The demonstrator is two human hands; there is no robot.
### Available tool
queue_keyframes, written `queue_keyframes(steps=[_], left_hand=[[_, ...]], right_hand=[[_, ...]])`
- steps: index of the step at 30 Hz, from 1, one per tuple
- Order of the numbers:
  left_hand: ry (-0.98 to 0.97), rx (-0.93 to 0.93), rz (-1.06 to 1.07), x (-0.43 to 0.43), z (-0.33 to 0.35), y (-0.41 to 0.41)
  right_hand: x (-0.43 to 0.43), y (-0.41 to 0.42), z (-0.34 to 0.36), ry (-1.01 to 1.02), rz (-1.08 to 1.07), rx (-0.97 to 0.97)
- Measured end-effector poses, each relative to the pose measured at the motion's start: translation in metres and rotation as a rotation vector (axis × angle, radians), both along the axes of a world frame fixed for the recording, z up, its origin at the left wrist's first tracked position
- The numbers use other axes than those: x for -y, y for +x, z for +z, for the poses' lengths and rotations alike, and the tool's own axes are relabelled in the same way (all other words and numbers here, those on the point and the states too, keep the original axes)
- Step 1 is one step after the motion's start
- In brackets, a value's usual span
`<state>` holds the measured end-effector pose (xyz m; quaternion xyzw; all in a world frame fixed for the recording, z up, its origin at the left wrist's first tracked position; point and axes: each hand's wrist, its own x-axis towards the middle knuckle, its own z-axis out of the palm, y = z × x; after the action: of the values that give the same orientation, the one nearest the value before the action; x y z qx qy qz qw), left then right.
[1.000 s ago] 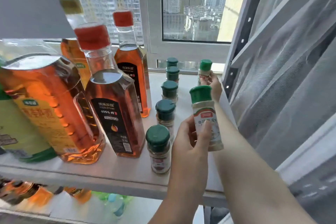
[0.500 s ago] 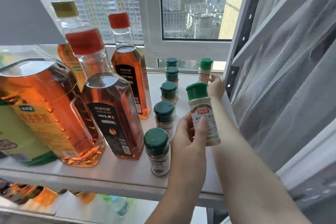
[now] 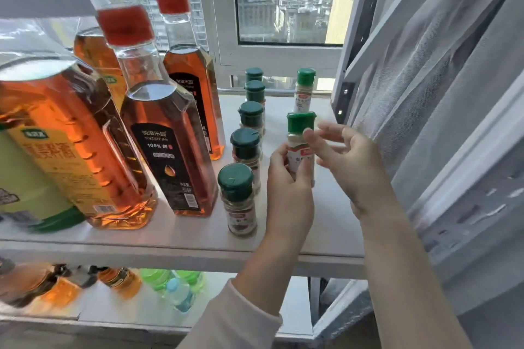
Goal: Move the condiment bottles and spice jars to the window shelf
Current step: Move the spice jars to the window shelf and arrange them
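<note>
Left fingers (image 3: 304, 171): curled round the lower body of the held spice jar (image 3: 300, 122), thumb on its left side. The left hand (image 3: 286, 190) keeps it upright.
Right fingers (image 3: 307, 133): spread and slack, holding nothing. One tip is at the jar's neck, and the right hand (image 3: 347, 161) is probably steadying it.
Held jar, position: over the right part of the window shelf (image 3: 184, 231). Whether its base touches cannot be told.
Held jar, label: light green cap, red tag, print too blurred to read.
Matching jar (image 3: 304, 88): stands behind. The held one is apparently being lined up in front of it.
Dark-capped jars (image 3: 246, 150): five in a file just to the left.
Red-capped oil bottle (image 3: 167, 156): black label reads "100%" over Chinese characters; a second one stands behind.
Large bottle (image 3: 56, 136): far left, yellow label, Chinese text.
Progress, judged: most items are already shelved.
</note>
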<state>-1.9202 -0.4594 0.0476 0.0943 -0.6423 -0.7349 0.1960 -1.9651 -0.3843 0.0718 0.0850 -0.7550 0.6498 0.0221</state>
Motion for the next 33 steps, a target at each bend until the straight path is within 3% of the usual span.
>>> queue_keyframes(steps=[6,11,16,33], left_hand=[[-0.088,0.005,-0.013,-0.005,-0.003,0.000],[-0.236,0.056,0.002,-0.003,-0.010,0.008],[-0.225,0.065,0.012,-0.006,-0.014,0.016],[-0.185,0.059,0.049,-0.013,-0.002,0.019]], right_hand=[[-0.007,-0.002,-0.009,-0.013,0.004,-0.024],[0.001,-0.032,-0.010,0.016,-0.160,-0.126],[0.023,-0.077,-0.007,0.044,-0.278,-0.131],[0.046,-0.123,-0.026,0.017,-0.321,-0.040]])
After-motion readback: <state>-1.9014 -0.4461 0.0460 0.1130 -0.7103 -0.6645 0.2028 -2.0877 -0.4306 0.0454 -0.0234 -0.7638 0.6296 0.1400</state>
